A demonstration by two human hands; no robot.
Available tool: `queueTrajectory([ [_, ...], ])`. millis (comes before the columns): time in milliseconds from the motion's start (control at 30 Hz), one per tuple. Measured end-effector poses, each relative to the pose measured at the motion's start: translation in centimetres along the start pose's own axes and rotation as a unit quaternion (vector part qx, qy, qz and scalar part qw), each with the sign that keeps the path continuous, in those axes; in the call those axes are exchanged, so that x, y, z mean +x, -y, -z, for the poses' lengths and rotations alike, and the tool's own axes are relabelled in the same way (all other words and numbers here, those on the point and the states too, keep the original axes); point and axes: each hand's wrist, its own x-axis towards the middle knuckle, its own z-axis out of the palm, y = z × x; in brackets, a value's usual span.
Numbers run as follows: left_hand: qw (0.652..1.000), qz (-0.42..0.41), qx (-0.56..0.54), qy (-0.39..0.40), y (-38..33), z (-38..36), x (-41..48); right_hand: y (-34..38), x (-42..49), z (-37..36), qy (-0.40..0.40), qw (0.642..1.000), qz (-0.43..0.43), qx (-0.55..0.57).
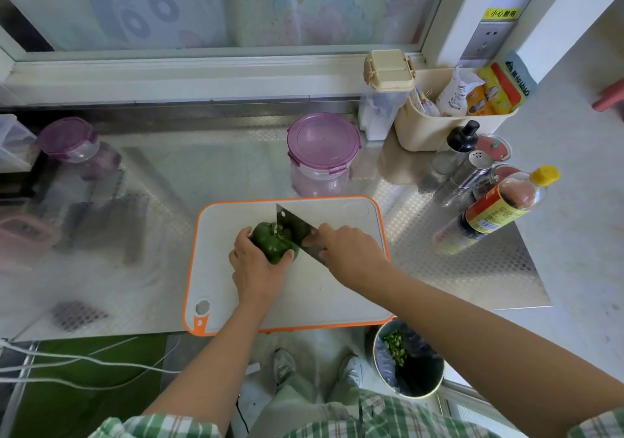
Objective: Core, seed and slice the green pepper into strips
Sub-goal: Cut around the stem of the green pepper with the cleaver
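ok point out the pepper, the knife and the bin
green pepper point(270, 246), head view, glossy side below the blade
knife point(287, 220), head view, flat of the blade
bin point(417, 371), head view, dark liner inside

Shirt point(388, 417): green-and-white plaid with thin reddish lines, short-sleeved. Left sleeve point(152, 426) and right sleeve point(601, 424) show the same check. Forearms, left hand point(256, 265) and right hand point(351, 252) bare. Trousers point(304, 400) pale grey-green. Sneakers point(283, 365) light grey.
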Motion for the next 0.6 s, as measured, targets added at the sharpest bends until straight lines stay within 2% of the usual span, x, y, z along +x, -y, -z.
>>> queueTrajectory([
  [100, 1.000, -0.017, 0.006, 0.006, 0.4, 0.1, 0.0, -0.7, 0.3, 1.0, -0.007, 1.000, 0.005, 0.010],
  [233, 0.999, -0.036, -0.011, 0.005, 0.9, -0.1, 0.2, -1.4, 0.5, 2.2, 0.048, 0.997, 0.053, -0.012],
  [333, 0.999, -0.041, -0.016, 0.001, 1.0, -0.2, 0.2, -1.4, 0.3, 2.5, 0.060, 0.996, 0.064, -0.025],
  [600, 0.998, -0.065, -0.016, -0.022, 1.2, -0.2, -0.2, -0.1, 0.2, 1.1, 0.048, 0.998, 0.039, -0.031],
])
